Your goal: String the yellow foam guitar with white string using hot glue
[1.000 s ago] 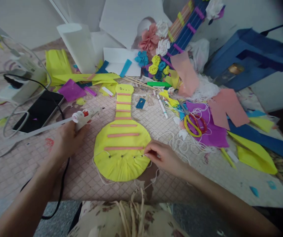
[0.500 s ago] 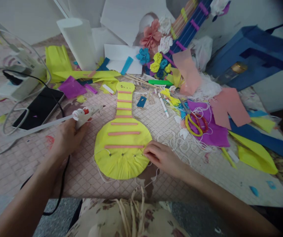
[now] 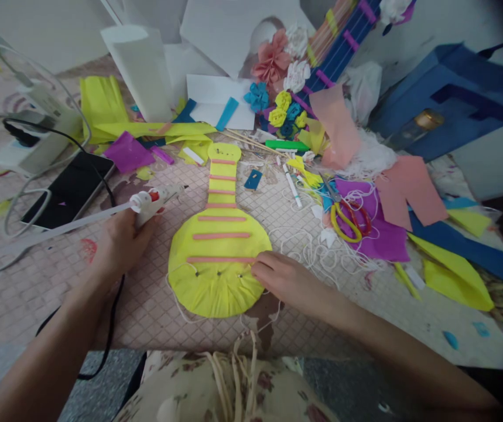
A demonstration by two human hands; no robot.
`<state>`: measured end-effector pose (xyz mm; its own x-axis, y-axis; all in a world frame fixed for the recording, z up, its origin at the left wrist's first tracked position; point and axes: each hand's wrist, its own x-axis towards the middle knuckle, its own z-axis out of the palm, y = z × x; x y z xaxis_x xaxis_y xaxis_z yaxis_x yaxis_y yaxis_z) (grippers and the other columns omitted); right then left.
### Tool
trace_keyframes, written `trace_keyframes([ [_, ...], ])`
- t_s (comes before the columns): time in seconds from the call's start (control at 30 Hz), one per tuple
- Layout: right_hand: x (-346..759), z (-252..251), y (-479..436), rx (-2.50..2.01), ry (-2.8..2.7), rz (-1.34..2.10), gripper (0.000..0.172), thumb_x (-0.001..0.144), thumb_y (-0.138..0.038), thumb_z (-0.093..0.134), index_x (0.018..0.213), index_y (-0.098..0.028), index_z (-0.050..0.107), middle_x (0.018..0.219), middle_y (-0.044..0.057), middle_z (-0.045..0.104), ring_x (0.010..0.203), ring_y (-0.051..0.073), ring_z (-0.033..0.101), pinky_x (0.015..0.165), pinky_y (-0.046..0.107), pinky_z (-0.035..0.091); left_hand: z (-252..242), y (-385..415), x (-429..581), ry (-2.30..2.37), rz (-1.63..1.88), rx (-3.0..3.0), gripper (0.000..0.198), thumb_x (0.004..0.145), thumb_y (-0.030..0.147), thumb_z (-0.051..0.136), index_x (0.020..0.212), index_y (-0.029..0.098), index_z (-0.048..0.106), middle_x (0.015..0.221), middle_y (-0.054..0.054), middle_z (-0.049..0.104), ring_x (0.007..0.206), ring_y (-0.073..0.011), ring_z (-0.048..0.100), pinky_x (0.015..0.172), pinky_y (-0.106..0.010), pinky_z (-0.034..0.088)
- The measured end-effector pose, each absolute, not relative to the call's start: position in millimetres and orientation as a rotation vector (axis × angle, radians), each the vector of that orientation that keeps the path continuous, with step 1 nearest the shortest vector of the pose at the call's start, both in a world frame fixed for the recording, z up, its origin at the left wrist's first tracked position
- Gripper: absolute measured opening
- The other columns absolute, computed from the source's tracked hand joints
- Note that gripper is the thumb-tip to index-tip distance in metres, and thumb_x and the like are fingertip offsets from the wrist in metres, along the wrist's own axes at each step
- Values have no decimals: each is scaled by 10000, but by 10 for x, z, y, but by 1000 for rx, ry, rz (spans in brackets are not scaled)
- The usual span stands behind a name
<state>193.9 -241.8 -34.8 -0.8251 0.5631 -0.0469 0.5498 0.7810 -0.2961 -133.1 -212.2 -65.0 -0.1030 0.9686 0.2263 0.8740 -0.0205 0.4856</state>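
A yellow guitar-shaped piece (image 3: 216, 296) lies flat on the tiled table, with pink strips across its neck and body and a row of small pins low on the body. My left hand (image 3: 123, 240) is closed around a white glue gun (image 3: 148, 202), its nozzle pointing right towards the neck. At the right edge of the yellow body, my right hand (image 3: 280, 275) is closed, fingertips pinched near the rightmost pin; what they hold is too small to make out. White string (image 3: 312, 252) runs loosely beside that hand and below the body.
Red and yellow scissors (image 3: 345, 223) lie on purple paper at right. A phone (image 3: 69, 190), power strip (image 3: 43, 140) and black cable are at left. Behind stand a white roll (image 3: 139, 73), paper flowers (image 3: 284, 108), a blue guitar shape (image 3: 336, 55) and a blue bag (image 3: 444, 99).
My right hand has shifted slightly left over the edge of the yellow body. My left hand holds the glue gun in nearly the same place.
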Motion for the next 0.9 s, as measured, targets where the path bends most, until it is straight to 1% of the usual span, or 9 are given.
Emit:
trace_keyframes([
  [0.17, 1887, -309, -2385, -907, -2931, 548, 121, 887, -58, 500, 837, -164, 533, 878, 55, 564, 800, 171, 540, 716, 305, 494, -692, -2114, -1349, 2062, 783, 1963, 441, 834, 436, 490, 1028, 83, 668, 763, -73, 628, 663, -181, 561, 675, -306, 445],
  [0.4, 1880, -352, -2412, -932, -2895, 608, 135, 889, -56, 494, 831, -163, 552, 881, 60, 568, 828, 182, 559, 747, 323, 506, -705, -2116, -1354, 2041, 798, 1956, 427, 838, 415, 497, 1072, 91, 649, 839, -84, 647, 752, -196, 587, 734, -308, 451],
  [0.47, 1909, -346, -2426, -956, -2836, 666, 115, 893, -75, 501, 886, -167, 570, 896, 60, 574, 848, 183, 576, 755, 323, 511, -711, -2116, -1363, 2031, 790, 1936, 440, 839, 414, 493, 1101, 91, 636, 869, -93, 654, 781, -201, 592, 748, -305, 453],
  [0.5, 1929, -341, -2434, -976, -2796, 697, 116, 892, -90, 514, 946, -172, 576, 916, 61, 579, 867, 187, 584, 759, 325, 515, -715, -2116, -1366, 2041, 775, 1925, 443, 837, 416, 492, 1102, 91, 635, 871, -95, 655, 784, -202, 593, 747, -304, 453],
  [0.57, 1975, -336, -2450, -1022, -2700, 745, 201, 893, -121, 531, 1079, -193, 559, 967, 64, 587, 912, 193, 594, 767, 327, 522, -717, -2117, -1368, 2070, 739, 1910, 440, 832, 422, 490, 1083, 94, 642, 852, -92, 654, 769, -201, 588, 734, -302, 449],
  [0.63, 2014, -349, -2465, -1055, -2632, 760, 228, 906, -148, 522, 1125, -205, 546, 1004, 68, 591, 934, 191, 595, 772, 324, 521, -714, -2119, -1363, 2102, 724, 1908, 443, 828, 426, 489, 1077, 94, 644, 834, -85, 648, 737, -193, 574, 710, -297, 440],
  [0.73, 2033, -400, -2478, -1044, -2627, 736, 135, 936, -184, 481, 1025, -190, 582, 997, 74, 595, 914, 181, 593, 769, 311, 510, -701, -2123, -1351, 2119, 733, 1916, 455, 825, 420, 499, 1103, 87, 636, 815, -75, 641, 682, -175, 550, 670, -282, 424],
  [0.83, 2011, -448, -2477, -1024, -2648, 689, 156, 952, -205, 453, 920, -182, 604, 932, 66, 596, 862, 173, 591, 740, 297, 495, -691, -2125, -1348, 2086, 761, 1936, 457, 834, 418, 499, 1101, 75, 640, 785, -69, 634, 652, -167, 542, 664, -280, 424],
  [0.9, 1991, -460, -2473, -1028, -2642, 672, 172, 953, -199, 450, 873, -177, 602, 888, 61, 597, 830, 170, 588, 724, 291, 489, -691, -2124, -1350, 2066, 772, 1943, 452, 837, 419, 495, 1076, 68, 650, 789, -74, 633, 666, -173, 554, 685, -288, 436],
])
